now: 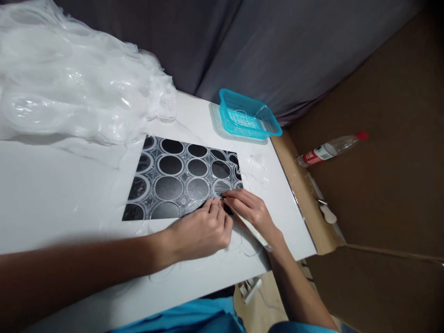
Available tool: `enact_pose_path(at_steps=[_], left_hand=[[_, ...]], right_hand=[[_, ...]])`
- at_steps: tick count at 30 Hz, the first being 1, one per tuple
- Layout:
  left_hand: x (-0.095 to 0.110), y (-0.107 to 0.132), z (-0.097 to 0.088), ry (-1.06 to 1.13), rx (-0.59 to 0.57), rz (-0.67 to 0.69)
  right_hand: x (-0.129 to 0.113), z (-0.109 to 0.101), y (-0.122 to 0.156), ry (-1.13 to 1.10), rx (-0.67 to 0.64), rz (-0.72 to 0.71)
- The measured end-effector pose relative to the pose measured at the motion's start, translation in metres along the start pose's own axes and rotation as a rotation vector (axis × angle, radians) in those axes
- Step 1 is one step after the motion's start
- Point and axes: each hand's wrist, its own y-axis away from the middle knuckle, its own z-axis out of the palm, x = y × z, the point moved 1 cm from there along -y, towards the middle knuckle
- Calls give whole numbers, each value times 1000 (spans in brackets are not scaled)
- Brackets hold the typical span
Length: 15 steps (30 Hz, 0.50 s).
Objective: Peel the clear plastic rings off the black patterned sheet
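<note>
A clear plastic sheet printed with pale rings [184, 201] lies over a black mat [169, 189] on the white table. My left hand [204, 230] rests at the near edge of the sheet, its fingers curled and pressed together. They seem to pinch the sheet, though the fingertips are partly hidden. Close beside it, my right hand [252, 213] is closed round a long, thin white tool [255, 233]. The tool slants from the fingertips back past the wrist, its tip over the sheet's near right part. I cannot make out the exact kind of tool.
A large heap of clear plastic sheets [76, 88] fills the far left. At the back stands a blue basket [248, 115] on a pale tray [215, 121]. Loose clear scraps [258, 166] lie to the right. Beyond the table's right edge are cardboard [381, 194] and a red-capped bottle [329, 149].
</note>
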Motion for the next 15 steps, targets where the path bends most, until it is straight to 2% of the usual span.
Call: enact_pose_path(at_steps=[3, 7, 11, 15], left_hand=[[0, -1, 0, -5, -2, -2], [-2, -2, 0, -22, -1, 8], [-4, -3, -2, -38, 3, 23], [-6, -3, -6, -51, 15, 22]], right_hand=[[3, 2, -2, -22, 82, 26], [15, -4, -19, -15, 274, 140], [41, -23, -49, 12, 537, 270], [71, -50, -72, 0, 712, 354]])
